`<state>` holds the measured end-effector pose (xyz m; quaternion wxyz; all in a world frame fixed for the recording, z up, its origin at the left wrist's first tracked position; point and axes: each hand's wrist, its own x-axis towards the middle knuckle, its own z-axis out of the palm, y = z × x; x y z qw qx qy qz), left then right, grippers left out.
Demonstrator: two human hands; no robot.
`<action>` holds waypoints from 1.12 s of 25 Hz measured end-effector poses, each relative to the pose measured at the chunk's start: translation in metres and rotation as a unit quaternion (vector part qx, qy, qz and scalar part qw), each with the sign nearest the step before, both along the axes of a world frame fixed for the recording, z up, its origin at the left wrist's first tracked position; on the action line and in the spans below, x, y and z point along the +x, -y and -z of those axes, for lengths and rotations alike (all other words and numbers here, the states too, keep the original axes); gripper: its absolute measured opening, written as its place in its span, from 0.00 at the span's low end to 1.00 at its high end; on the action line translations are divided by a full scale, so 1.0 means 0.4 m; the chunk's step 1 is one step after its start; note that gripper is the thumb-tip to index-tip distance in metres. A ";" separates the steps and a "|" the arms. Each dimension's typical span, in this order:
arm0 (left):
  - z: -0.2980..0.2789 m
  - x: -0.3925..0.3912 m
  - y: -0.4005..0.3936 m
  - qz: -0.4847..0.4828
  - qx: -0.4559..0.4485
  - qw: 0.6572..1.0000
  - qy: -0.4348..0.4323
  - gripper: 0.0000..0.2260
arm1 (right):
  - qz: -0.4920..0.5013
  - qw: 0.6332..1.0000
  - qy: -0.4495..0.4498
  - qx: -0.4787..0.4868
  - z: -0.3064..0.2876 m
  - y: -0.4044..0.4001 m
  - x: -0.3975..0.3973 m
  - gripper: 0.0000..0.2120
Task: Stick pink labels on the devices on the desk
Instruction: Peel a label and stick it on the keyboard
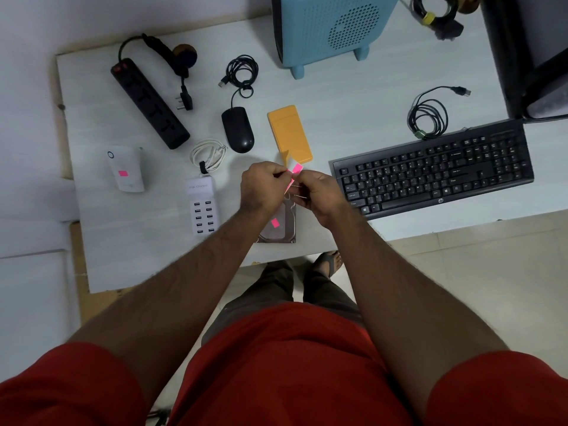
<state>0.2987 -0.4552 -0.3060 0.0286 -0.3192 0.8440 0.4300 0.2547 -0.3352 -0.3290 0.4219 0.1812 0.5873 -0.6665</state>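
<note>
White desk (129, 241); left hand (264, 187) and right hand (319, 195) pinch glossy pink labels (295, 170), half hiding drive (284, 229).

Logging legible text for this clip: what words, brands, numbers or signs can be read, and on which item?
"hp", faint round logo: black keyboard, bottom edge.
Windows logo key: same keyboard, bottom row.
"USB Charger", faint, uncertain reading: white multi-port charger.
Keyboard key legends: too small.
Pink labels on the white plug-in device and the hard drive: no writing visible.
Pink label strip held by both hands: no writing visible.
</note>
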 end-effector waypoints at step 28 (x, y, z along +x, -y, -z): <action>0.047 -0.086 -0.167 -0.020 0.141 0.987 0.071 0.05 | -0.261 0.714 -0.265 0.593 0.103 -0.170 0.019 0.45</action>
